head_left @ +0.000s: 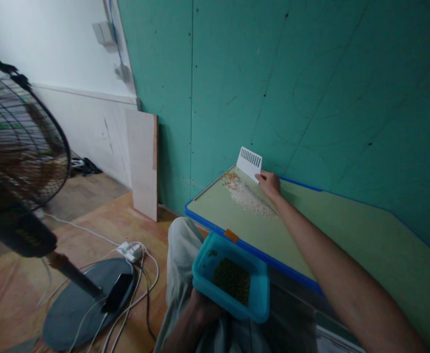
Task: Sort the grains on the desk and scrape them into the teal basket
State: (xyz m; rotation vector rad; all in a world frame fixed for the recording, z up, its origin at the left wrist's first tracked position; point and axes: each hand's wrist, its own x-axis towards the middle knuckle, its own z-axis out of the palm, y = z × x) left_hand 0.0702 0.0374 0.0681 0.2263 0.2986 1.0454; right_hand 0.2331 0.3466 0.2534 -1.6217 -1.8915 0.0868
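Note:
My right hand (269,184) pinches the near corner of a white slotted plastic scraper (249,163), which stands on edge at the far side of the pale green tabletop (310,215). Beside it lies a spread of white grains (250,200) like rice, with yellow-orange kernels (231,179) at its far left end. Below the table's front edge, my left hand (204,308) holds a blue plastic container (261,289) from underneath, its fingers mostly hidden. Small dark green grains (231,280) cover part of the container's bottom.
A green wall (237,73) rises directly behind the table. An orange piece (231,236) sits on the table's blue rim. To the left stand a black fan (19,147) and a leaning board (143,164). Cables, a power strip (130,251) and a phone (117,292) lie near the fan's base.

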